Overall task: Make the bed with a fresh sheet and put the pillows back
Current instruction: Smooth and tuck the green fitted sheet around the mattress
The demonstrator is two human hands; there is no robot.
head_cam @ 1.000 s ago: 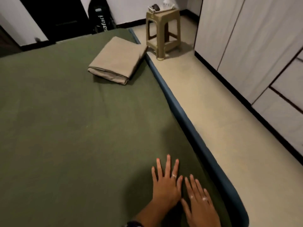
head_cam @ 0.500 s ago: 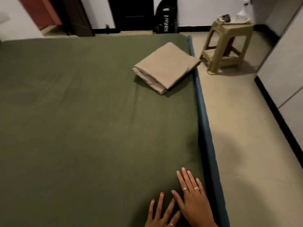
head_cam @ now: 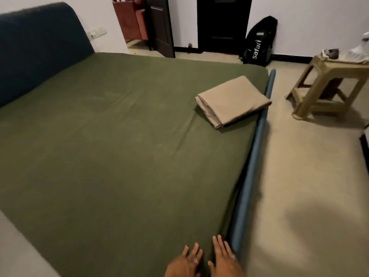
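Green sheet (head_cam: 119, 156) lies bare across the frame's middle and left; only 1 folded beige sheet (head_cam: 232, 100) blocks the upper right edge.

1. The room is dim, with soft indoor light and a slightly grainy picture.
2. The white wall (head_cam: 311, 23) at 1 o'clock is the brightest part.
3. A broad soft shadow lies on the floor (head_cam: 319, 222) at 4 o'clock.
4. The folded beige sheet (head_cam: 233, 100) throws a dark shadow on the green sheet (head_cam: 119, 156).
5. Straight lines bend toward the edges, and the hands at 6 o'clock look a little blurred.
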